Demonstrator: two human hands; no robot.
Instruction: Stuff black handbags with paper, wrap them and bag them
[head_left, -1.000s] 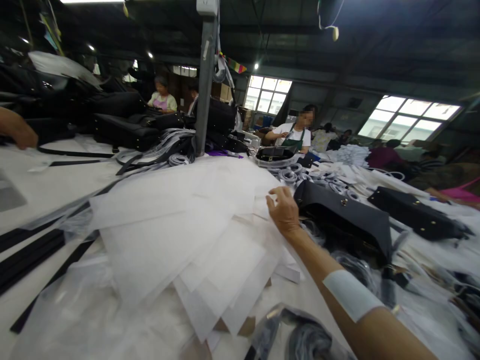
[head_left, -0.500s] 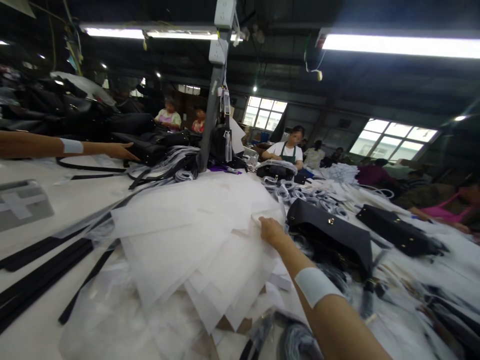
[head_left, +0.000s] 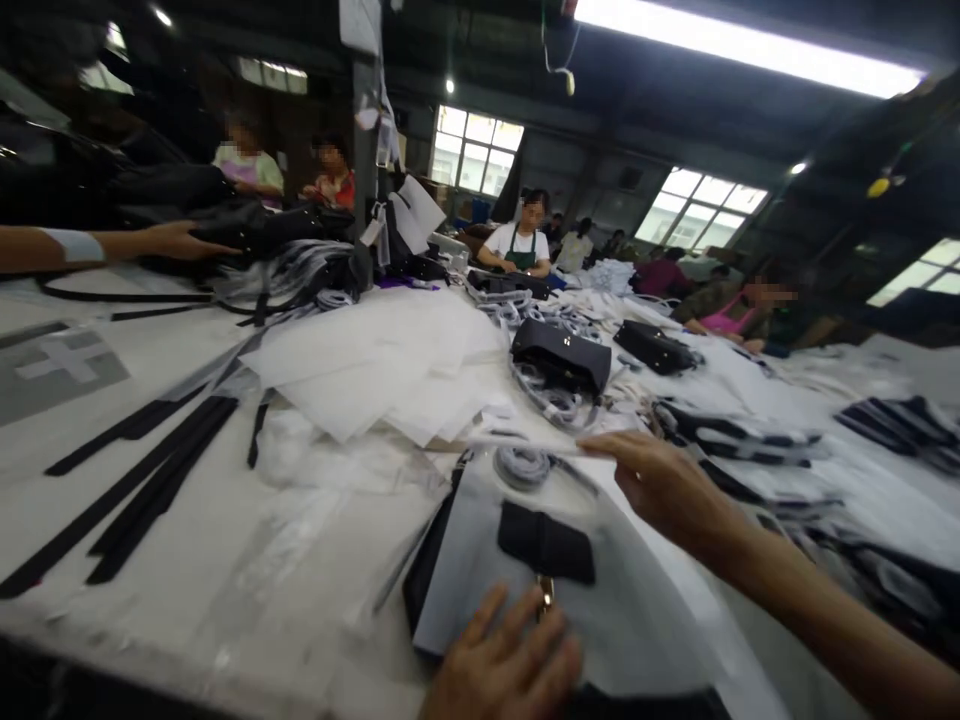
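Flat at the near edge of a white table (head_left: 172, 605), grey-and-black bag (head_left: 547, 543), gold clasp (head_left: 547, 593) facing up. Left hand (head_left: 510, 655) on its near front, fingers spread, likely to steady it. Right hand (head_left: 651, 480) well apart, at the bag's far right, fingertips apparently pinched on the edge of a thin white sheet (head_left: 551, 446), perhaps to hold it straight. Just beyond, white paper (head_left: 382, 345) fanned out, probably for easy separating; to the left, black straps (head_left: 169, 480), apparently laid aside

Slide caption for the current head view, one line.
One hand spreads over a grey-fronted bag, another hand at its far end, overlapping white sheets beyond.
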